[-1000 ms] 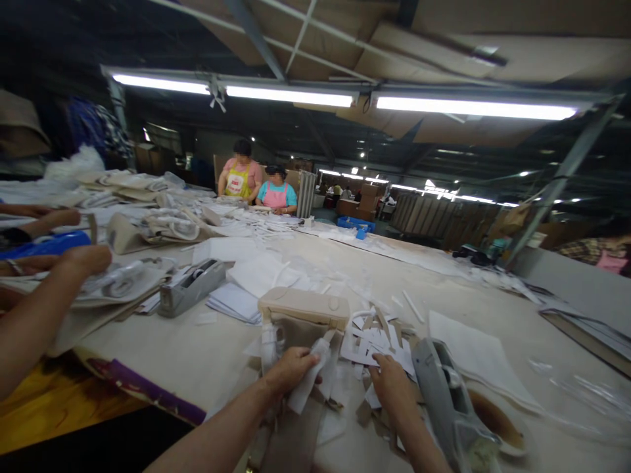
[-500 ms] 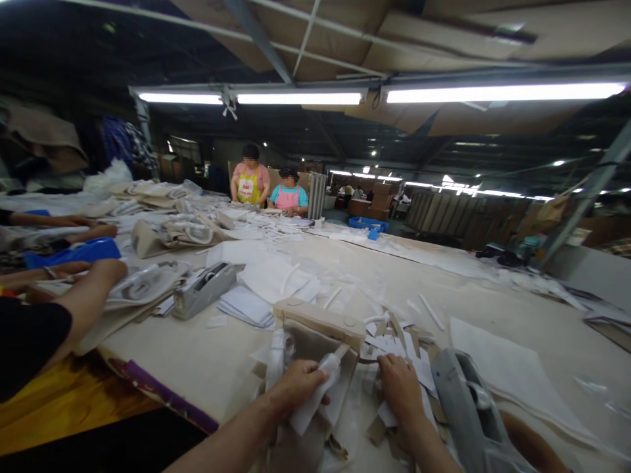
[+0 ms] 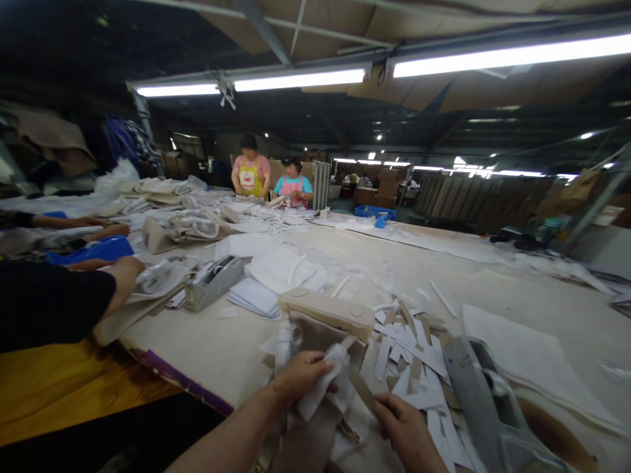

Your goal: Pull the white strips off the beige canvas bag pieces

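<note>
Grey tape dispenser (image 3: 215, 281) at left, stacked white sheets (image 3: 256, 297) beside it, blue tray (image 3: 101, 249) far left, two aproned workers (image 3: 270, 177) far back.

The left hand (image 3: 300, 376) was curled, fingers pinched shut, forearm stretched in from the lower left. The right hand (image 3: 407, 433) lay lower, knuckles up, thumb and forefinger pinched together.
</note>
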`<state>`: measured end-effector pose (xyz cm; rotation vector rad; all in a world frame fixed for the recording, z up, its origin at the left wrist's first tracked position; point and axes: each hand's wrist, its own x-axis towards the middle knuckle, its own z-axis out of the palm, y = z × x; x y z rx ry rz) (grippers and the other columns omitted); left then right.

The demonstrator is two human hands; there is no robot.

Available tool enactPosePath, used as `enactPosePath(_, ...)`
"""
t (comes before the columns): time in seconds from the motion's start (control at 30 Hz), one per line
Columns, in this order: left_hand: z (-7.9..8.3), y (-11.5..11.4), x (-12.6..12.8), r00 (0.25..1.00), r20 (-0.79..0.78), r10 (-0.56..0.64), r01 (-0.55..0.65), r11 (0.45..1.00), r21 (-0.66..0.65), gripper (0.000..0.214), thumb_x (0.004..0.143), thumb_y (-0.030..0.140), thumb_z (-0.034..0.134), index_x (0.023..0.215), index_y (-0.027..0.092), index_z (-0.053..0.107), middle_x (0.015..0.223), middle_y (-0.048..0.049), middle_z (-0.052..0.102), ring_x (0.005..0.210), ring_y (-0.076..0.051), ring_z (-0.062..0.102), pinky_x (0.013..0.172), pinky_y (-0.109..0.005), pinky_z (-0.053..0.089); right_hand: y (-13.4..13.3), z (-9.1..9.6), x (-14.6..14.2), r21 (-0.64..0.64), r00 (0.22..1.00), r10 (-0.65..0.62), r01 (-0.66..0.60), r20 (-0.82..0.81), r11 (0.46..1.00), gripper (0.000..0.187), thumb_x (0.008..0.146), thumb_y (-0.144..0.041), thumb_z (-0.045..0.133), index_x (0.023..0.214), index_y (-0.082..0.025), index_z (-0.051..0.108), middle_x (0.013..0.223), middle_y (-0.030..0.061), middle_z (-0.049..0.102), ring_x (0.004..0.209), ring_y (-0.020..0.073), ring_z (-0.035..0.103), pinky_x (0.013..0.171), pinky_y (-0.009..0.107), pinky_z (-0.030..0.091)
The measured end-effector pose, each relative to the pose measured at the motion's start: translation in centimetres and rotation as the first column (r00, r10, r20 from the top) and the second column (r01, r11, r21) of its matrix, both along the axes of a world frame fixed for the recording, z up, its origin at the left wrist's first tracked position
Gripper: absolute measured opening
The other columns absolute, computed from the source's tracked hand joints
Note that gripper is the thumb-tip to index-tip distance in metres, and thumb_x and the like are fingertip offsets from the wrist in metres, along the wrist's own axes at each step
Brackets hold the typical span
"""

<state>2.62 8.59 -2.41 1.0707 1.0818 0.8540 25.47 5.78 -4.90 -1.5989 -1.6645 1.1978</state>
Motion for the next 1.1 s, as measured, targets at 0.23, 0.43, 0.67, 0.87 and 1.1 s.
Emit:
enactPosePath(0.23,0.5,-0.5,0.1,0.999,0.043,0.018,-0.019,0.999,0.026,0.036,0.071,0.042,0.061,0.091,0.013,0.059,0.066,-0.0042,0.067,0.056,-0.014,0.06,0.051,-0.02,0.04,1.9,-0.2,-1.4,0.056,0.995,0.066,-0.07,0.069,0.996,0.043,0.071,-0.045,0.038,0.085,-0.014,0.065,0.068,0.0048,0.062,0.065,0.0198,0.056,0.062,0.029,0.039)
enactPosePath(0.43,0.5,-0.9,0.2,0.998,0.039,0.057,-0.057,0.998,-0.008,0.052,0.071,0.037,0.06,0.113,0.012,0.042,0.068,-0.0074,0.069,0.057,-0.016,0.06,0.053,-0.024,0.043,3.5,-0.5,-3.1,0.119,0.995,0.07,-0.079,0.073,0.99,0.038,0.074,-0.042,0.04,0.083,-0.017,0.066,0.065,0.0036,0.061,0.065,0.0208,0.056,0.061,0.03,0.039)
enactPosePath(0.67,0.7,-1.0,0.4,0.992,0.074,0.099,-0.095,0.994,-0.054,0.053,0.063,0.035,0.068,0.105,0.008,0.052,0.077,-0.0095,0.068,0.059,-0.017,0.062,0.055,-0.027,0.048,4.7,-0.5,-5.1,0.158,0.997,0.065,-0.07,0.037,0.985,0.032,0.075,-0.038,0.04,0.084,-0.02,0.064,0.074,0.0035,0.064,0.071,0.0199,0.057,0.065,0.028,0.041)
enactPosePath(0.87,0.0,-0.8,0.2,0.992,0.086,0.09,-0.087,0.995,-0.039,0.038,0.062,0.032,0.069,0.094,0.011,0.062,0.078,-0.007,0.068,0.059,-0.015,0.061,0.056,-0.026,0.048,4.8,-0.3,-4.7,0.135,0.995,0.098,-0.101,0.024,0.986,0.034,0.072,-0.041,0.044,0.087,-0.018,0.064,0.084,0.0048,0.066,0.081,0.0215,0.059,0.073,0.03,0.041)
enactPosePath(1.1,0.0,-0.9,0.2,0.996,0.061,0.071,-0.068,0.996,-0.055,0.033,0.062,0.028,0.066,0.091,0.012,0.064,0.071,-0.006,0.068,0.055,-0.016,0.061,0.051,-0.025,0.048,4.9,-0.2,-4.4,0.117,0.996,0.094,-0.092,-0.01,0.989,0.031,0.067,-0.041,0.046,0.077,-0.017,0.064,0.071,0.0029,0.064,0.072,0.0214,0.057,0.064,0.03,0.04)
